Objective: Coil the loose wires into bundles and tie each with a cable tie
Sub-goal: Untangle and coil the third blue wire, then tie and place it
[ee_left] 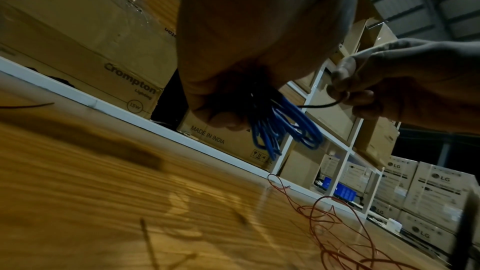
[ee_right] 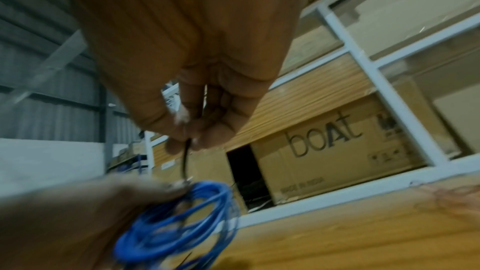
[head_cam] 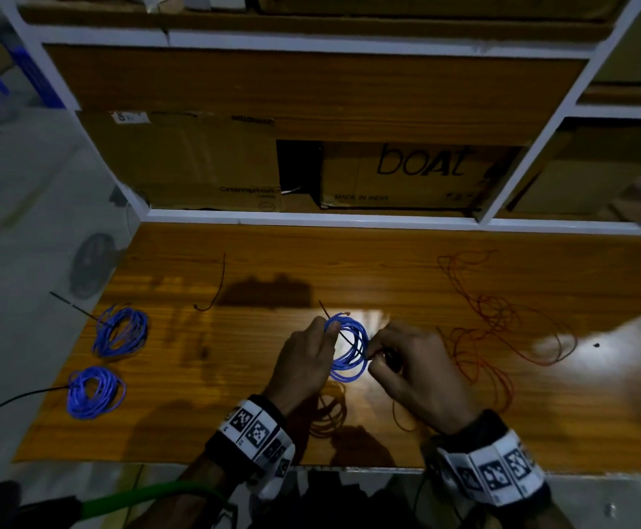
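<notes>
Two blue bundles (head_cam: pixel 109 357) sit tied at the counter's (head_cam: pixel 257 261) left edge, out of the way; left hand (head_cam: pixel 303 360) clamps the third coil (head_cam: pixel 349 349) off the counter so right hand (head_cam: pixel 418 368) can pinch the cable tie (head_cam: pixel 343 337), red wire (head_cam: pixel 502 326) waiting.

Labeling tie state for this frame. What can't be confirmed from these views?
- Whether the cable tie is locked: head view, its end is hidden inside the right hand; right wrist view is blurred.
- Left hand grip on the blue coil: left wrist view, dark under the palm.
- Tie heads on the two tied blue bundles: too small in the head view.
- Red wire: its near loops pass under the wrists.
</notes>
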`<action>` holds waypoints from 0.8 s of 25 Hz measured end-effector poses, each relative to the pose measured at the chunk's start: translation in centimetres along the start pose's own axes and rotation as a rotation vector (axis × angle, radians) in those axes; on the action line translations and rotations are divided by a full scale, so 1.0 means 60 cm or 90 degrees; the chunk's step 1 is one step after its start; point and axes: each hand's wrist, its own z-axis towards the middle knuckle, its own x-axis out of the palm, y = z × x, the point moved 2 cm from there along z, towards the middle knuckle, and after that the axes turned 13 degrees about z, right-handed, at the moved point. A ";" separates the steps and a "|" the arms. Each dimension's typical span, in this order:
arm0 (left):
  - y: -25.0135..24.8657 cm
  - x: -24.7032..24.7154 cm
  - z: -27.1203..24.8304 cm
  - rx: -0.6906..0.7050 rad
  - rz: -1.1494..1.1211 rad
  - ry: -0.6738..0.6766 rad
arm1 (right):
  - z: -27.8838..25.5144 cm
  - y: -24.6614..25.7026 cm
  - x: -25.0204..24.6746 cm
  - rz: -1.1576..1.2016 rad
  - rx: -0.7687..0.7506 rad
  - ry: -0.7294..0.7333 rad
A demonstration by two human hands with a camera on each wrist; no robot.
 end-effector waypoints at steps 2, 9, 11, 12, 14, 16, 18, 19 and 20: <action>-0.001 0.002 -0.001 0.006 -0.020 0.003 | -0.002 -0.009 0.019 -0.009 -0.004 0.011; -0.019 0.003 -0.010 0.052 -0.097 0.087 | -0.008 -0.033 0.049 -0.088 -0.045 0.067; -0.016 0.011 -0.012 0.045 -0.128 0.093 | -0.012 -0.034 0.046 -0.129 -0.051 0.069; -0.013 0.016 -0.013 0.033 -0.145 0.097 | -0.015 -0.035 0.044 -0.151 -0.054 0.068; -0.006 0.022 -0.014 0.015 -0.164 0.103 | -0.020 -0.038 0.042 -0.187 -0.063 0.069; -0.003 0.025 -0.016 0.009 -0.175 0.102 | -0.025 -0.041 0.042 -0.206 -0.071 0.079; -0.004 0.025 -0.017 0.012 -0.191 0.099 | -0.030 -0.043 0.043 -0.213 -0.077 0.086; -0.005 0.026 -0.018 0.017 -0.196 0.090 | -0.033 -0.044 0.045 -0.214 -0.079 0.088; -0.007 0.026 -0.018 0.024 -0.198 0.079 | -0.035 -0.044 0.046 -0.215 -0.079 0.089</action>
